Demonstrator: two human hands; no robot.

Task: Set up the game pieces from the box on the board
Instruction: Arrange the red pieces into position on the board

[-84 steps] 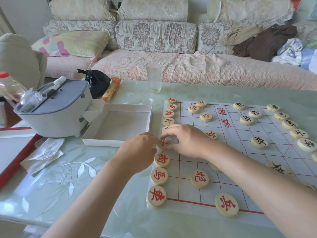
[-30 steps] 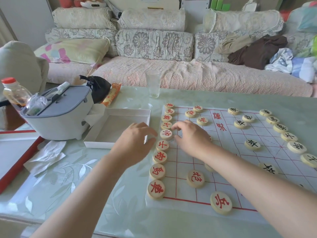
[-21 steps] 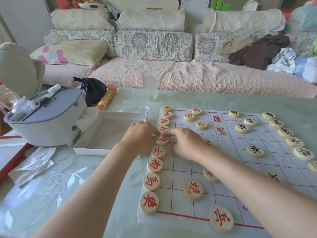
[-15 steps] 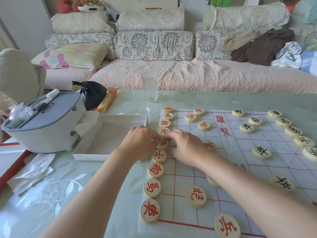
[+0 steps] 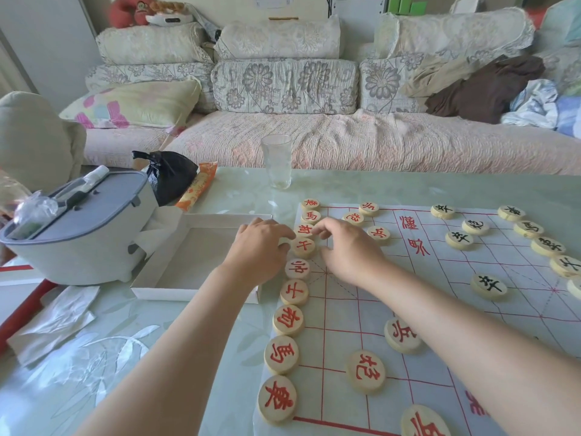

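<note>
As the left hand (image 5: 259, 251) and right hand (image 5: 350, 251) flank one board-edge piece (image 5: 303, 246), I cannot tell their grip.

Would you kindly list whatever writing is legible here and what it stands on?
"車": nearest red piece.
"馬": red piece behind it.
"兵": red soldier piece.
"卒": nearest black piece.
"漢界": board, in red.
Too small or blurred: farther pieces, orange packet, wall sheet.

left grip (image 5: 257, 250) palm-down, fingers bent; right grip (image 5: 347, 251) alike | fingertips (image 5: 316, 230) close together
</note>
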